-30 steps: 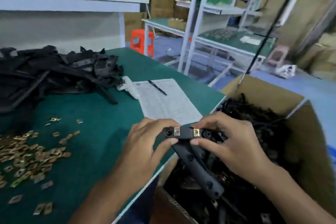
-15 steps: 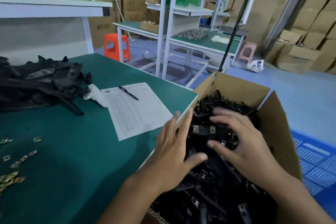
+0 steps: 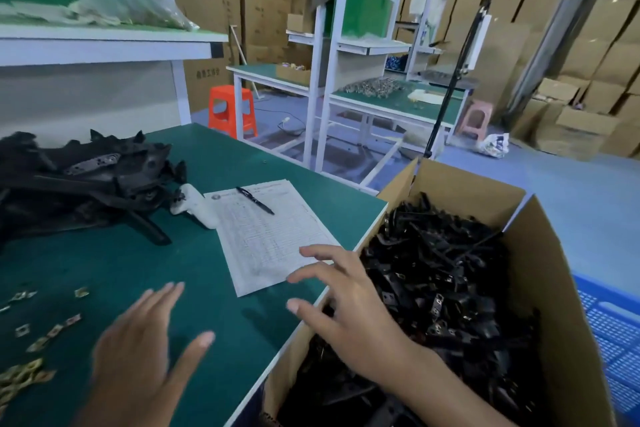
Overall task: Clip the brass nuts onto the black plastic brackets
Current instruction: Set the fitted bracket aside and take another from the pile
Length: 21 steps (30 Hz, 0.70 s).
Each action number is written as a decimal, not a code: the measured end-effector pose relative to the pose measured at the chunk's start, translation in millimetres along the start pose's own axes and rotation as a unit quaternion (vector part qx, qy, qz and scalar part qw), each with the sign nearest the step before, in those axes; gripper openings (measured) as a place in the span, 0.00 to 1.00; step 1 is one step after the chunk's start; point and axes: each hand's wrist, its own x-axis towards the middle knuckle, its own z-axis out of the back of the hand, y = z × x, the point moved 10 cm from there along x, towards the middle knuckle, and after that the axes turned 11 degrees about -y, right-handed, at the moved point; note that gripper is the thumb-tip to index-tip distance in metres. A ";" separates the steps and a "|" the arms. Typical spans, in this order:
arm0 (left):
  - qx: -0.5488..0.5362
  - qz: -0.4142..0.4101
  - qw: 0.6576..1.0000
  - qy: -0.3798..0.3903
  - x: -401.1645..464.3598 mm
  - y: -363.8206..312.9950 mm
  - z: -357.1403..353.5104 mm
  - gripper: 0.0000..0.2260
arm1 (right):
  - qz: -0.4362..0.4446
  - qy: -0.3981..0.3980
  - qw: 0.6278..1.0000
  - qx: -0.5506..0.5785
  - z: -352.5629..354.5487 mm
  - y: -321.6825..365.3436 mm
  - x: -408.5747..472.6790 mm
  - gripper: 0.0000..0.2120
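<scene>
both hands empty, bracket gone into the box

since the earlier frame both hands have left the box and the clipped bracket. left hand (image 3: 138, 367), lower left, hovers spread-fingered over the green table (image 3: 214, 156); right hand (image 3: 349, 308), lower centre, is spread too. brass nuts (image 3: 38, 343) lie far left, unclipped brackets (image 3: 86, 180) upper left, box of finished brackets (image 3: 540, 288) right.

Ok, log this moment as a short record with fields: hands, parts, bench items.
left hand: open, fingers spread above the green bench, holding nothing
right hand: open, over the bench edge and the cardboard box, holding nothing
brass nuts: loose on the bench, at the left edge of view
bare brackets: black pile at the far left of the bench
box contents: black brackets with nuts
paper: printed sheet with a pen on it
</scene>
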 end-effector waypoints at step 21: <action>0.158 0.214 0.961 -0.076 -83.1 221.0 132.9 0.21 | 0.244 0.351 0.904 0.002 -349.6 205.9 3.2 0.22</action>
